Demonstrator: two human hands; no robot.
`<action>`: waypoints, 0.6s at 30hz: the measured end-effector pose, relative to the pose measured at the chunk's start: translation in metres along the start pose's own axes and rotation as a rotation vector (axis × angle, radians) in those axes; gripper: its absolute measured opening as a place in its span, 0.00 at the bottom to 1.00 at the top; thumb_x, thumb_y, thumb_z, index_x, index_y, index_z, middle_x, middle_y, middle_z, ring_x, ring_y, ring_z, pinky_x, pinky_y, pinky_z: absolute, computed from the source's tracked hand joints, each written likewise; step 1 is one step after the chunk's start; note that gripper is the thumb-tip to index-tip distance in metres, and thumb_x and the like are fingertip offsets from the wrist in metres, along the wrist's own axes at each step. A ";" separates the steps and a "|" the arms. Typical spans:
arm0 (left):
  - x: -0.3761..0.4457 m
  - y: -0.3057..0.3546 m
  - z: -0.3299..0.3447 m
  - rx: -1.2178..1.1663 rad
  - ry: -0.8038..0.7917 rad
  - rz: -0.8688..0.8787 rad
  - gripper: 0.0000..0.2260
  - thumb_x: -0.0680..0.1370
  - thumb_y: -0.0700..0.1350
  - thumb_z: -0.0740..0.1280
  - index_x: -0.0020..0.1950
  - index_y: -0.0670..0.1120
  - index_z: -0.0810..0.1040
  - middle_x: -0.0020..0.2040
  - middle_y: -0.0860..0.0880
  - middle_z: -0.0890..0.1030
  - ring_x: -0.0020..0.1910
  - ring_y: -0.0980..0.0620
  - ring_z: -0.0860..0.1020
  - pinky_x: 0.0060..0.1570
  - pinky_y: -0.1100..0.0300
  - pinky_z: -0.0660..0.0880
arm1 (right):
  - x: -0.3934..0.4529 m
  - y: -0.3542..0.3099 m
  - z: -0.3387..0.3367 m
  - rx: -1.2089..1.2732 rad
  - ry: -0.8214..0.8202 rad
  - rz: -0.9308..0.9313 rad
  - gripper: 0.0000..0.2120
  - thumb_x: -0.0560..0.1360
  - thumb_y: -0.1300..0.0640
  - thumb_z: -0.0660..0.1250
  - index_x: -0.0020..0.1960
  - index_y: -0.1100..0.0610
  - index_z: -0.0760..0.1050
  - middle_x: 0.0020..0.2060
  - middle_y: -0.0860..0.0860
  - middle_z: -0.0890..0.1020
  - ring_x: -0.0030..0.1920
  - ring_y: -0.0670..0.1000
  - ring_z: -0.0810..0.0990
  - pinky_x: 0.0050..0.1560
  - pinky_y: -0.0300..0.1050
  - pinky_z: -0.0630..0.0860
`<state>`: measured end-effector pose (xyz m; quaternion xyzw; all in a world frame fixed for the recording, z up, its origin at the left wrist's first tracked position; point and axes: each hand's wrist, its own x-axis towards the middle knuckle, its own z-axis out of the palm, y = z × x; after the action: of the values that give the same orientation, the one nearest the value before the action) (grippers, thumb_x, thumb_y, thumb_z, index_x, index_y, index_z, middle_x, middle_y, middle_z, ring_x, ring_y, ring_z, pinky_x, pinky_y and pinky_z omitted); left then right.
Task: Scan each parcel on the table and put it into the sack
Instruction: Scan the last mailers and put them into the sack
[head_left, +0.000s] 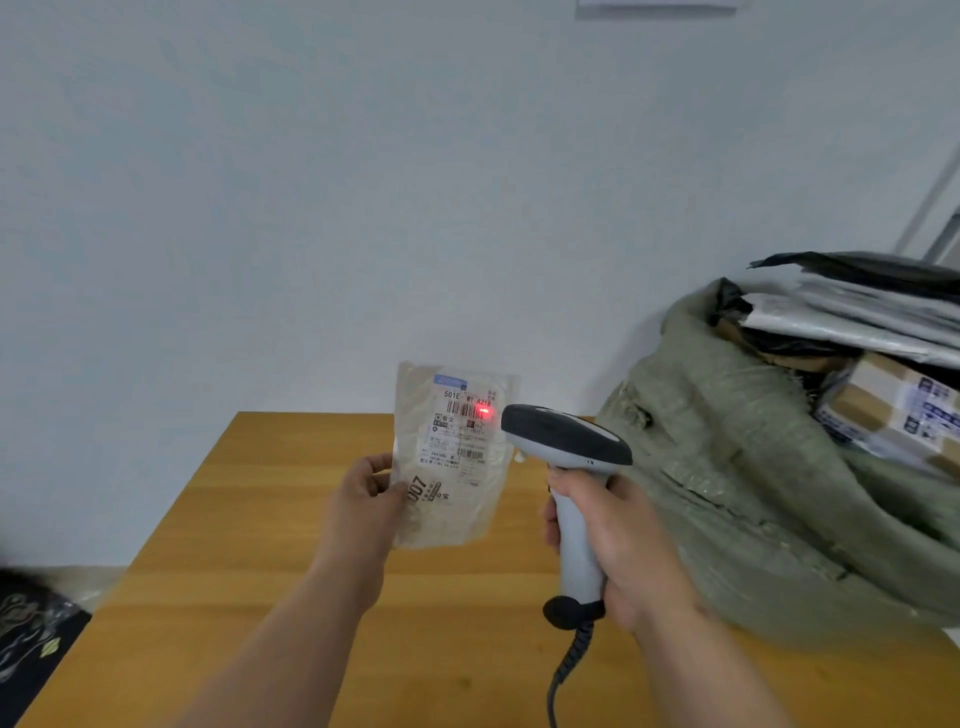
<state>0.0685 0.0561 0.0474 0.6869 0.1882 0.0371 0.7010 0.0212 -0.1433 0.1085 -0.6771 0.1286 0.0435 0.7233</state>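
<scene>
Farthest left of my left grip (366, 499), below the edge of the wooden surface (270, 519), I see a dark patterned bag or cloth (36, 629); I cannot tell what it is. My left grip is closed in a pinch, thumb in front and fingers behind, on the lower left edge of the flat translucent plastic parcel with a white shipping label (452, 452). It holds that parcel upright in the air above the surface, long axis close to vertical, label facing me. A red scan spot (484, 412) glows on the upper barcode, at the label's right side.

Just right of the parcel, my right grip (608, 540) is wrapped fully around the handle of the grey and black handheld barcode scanner (566, 441), whose head points left at the label; its coiled cable (569, 660) hangs below my wrist.

Right of that grip, resting on the surface, sits the olive-green woven sack (737, 467), mouth open toward the upper right and already holding cardboard boxes (904, 410) and grey poly mailers (857, 312).

As I judge it, the scan is under way. The drop that follows turns on one fact: the sack lies right of both grips, beyond the scanner, so the left grip, the farther one, must carry the parcel across, over or in front of my right grip, and tip it toward that mouth.
</scene>
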 end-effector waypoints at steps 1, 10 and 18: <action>-0.004 -0.001 0.003 0.001 0.006 0.002 0.11 0.80 0.33 0.62 0.55 0.48 0.77 0.45 0.44 0.83 0.43 0.45 0.82 0.45 0.46 0.78 | -0.002 -0.001 -0.004 -0.007 -0.004 -0.004 0.08 0.76 0.58 0.69 0.40 0.59 0.77 0.32 0.55 0.81 0.31 0.52 0.78 0.41 0.49 0.74; -0.033 -0.003 0.022 0.009 0.010 0.007 0.11 0.80 0.34 0.63 0.52 0.50 0.77 0.46 0.43 0.83 0.48 0.42 0.82 0.52 0.41 0.78 | -0.015 0.000 -0.035 -0.047 -0.001 -0.005 0.09 0.76 0.56 0.69 0.39 0.59 0.77 0.32 0.55 0.81 0.33 0.53 0.78 0.43 0.52 0.74; -0.029 0.005 0.033 0.065 -0.013 0.046 0.12 0.80 0.34 0.63 0.52 0.52 0.78 0.47 0.43 0.83 0.48 0.42 0.82 0.52 0.41 0.78 | -0.013 0.003 -0.041 -0.081 0.067 -0.011 0.08 0.76 0.57 0.69 0.41 0.60 0.77 0.32 0.55 0.81 0.33 0.52 0.79 0.44 0.52 0.75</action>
<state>0.0532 0.0157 0.0575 0.7138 0.1690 0.0426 0.6783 0.0031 -0.1826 0.1069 -0.7075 0.1472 0.0221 0.6908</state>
